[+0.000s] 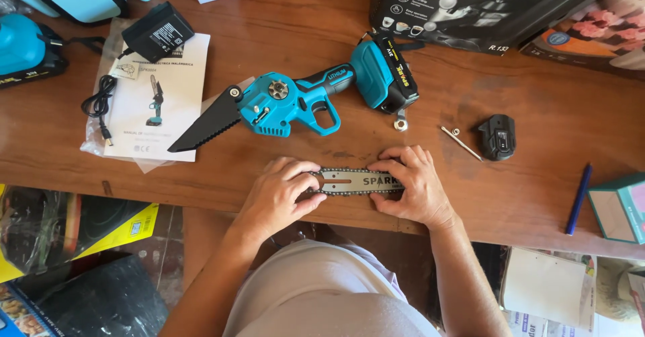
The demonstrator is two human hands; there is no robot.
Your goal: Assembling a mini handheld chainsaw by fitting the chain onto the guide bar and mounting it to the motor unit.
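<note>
— What is the left hand (279, 192) doing?
— Its fingers curl and pinch one end of the chainsaw guide bar (354, 181), which lies flat on the wooden tabletop (524, 196) with its chain around it.
— And the right hand (410, 186)?
— It pinches the other end of the bar, fingers bent over it.
— What lies beyond the hands?
— A blue cordless mini chainsaw (316, 95); right of the right hand, a black cover (497, 137).
</note>
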